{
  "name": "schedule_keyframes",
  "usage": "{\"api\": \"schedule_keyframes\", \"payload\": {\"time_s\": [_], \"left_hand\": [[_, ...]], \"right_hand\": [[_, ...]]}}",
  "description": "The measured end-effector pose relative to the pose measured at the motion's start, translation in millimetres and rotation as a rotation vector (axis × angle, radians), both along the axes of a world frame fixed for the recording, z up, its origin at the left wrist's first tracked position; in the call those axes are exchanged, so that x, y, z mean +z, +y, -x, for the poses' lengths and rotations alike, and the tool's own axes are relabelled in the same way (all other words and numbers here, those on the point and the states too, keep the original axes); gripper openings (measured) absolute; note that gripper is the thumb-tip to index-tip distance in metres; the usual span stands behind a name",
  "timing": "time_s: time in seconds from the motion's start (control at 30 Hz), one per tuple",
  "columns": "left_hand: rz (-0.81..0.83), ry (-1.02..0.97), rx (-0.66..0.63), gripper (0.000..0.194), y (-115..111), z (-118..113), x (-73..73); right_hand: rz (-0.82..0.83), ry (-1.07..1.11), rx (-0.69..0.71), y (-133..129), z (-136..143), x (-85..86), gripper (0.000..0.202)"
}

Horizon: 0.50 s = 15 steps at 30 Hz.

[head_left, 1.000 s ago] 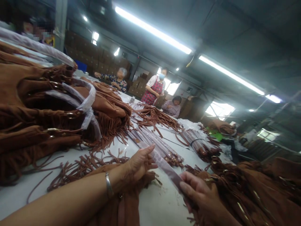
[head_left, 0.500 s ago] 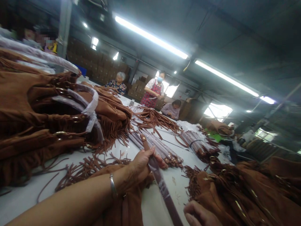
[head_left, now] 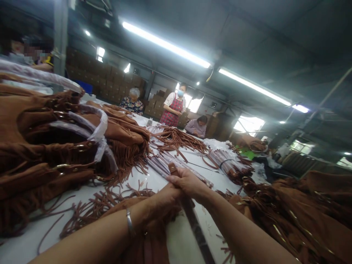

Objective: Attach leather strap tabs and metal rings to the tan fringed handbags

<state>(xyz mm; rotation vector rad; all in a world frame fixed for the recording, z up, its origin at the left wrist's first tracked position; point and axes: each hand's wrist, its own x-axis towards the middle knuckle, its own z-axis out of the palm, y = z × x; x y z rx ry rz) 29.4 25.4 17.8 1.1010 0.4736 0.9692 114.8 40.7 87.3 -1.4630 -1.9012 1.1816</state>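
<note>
A brown leather strap [head_left: 195, 228] in clear plastic wrap runs from my hands down to the bottom edge. Its bare tab end [head_left: 173, 168], with a metal stud, pokes out above my fingers. My left hand [head_left: 168, 193], with a silver bracelet at the wrist, is closed round the strap. Over it, my right hand [head_left: 190, 182] is closed on the strap near the tab, partly covering the left fingers. Beneath my left arm lies a brown fringed bag [head_left: 154, 242]. Just behind my hands is a row of wrapped straps [head_left: 162, 163].
Brown fringed bags [head_left: 121, 132] with wrapped handles are piled on the left of the white table [head_left: 132, 180]. More bags [head_left: 305, 216] lie at right. A tied strap bundle [head_left: 229, 165] and loose brown strips [head_left: 178, 139] lie farther back. Several people sit or stand beyond.
My right hand has come up from the lower right and closed on the strap's upper end beside my left hand. The view has shifted slightly right.
</note>
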Motion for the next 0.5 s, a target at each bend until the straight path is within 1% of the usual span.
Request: {"api": "schedule_keyframes", "payload": {"time_s": [0.07, 0.1, 0.13, 0.2, 0.27, 0.33, 0.37, 0.43, 0.5], "left_hand": [[-0.006, 0.065, -0.063, 0.034, 8, 5, -4.1], [0.003, 0.101, -0.080, 0.036, 13, 7, -6.4], [0.012, 0.133, -0.074, 0.039, 18, 10, -8.4], [0.060, 0.119, 0.025, 0.043, 24, 13, -10.0], [0.134, 0.015, 0.150, 0.045, 26, 16, -8.8], [0.188, -0.069, 0.204, 0.048, 24, 16, -6.7], [0.192, -0.068, 0.193, 0.050, 22, 15, -6.1], [0.168, 0.003, 0.126, 0.053, 17, 11, -6.8], [0.129, 0.090, 0.048, 0.052, 11, 7, -9.9]], "right_hand": [[-0.076, 0.035, -0.054, 4, -3, 2.8, 0.009], [-0.114, 0.013, -0.077, 5, -8, 6.5, 0.011], [-0.171, -0.067, -0.086, 6, -14, 11.1, 0.014], [-0.315, -0.342, -0.062, 5, -30, 20.1, 0.019], [-0.449, -0.619, -0.034, 0, -44, 24.7, 0.019], [-0.510, -0.794, -0.027, -10, -54, 22.6, 0.015], [-0.518, -0.867, -0.017, -15, -56, 19.4, 0.015], [-0.538, -1.028, 0.031, -27, -57, 10.2, 0.016], [-0.539, -1.119, 0.066, -37, -54, -0.6, 0.021]]}}
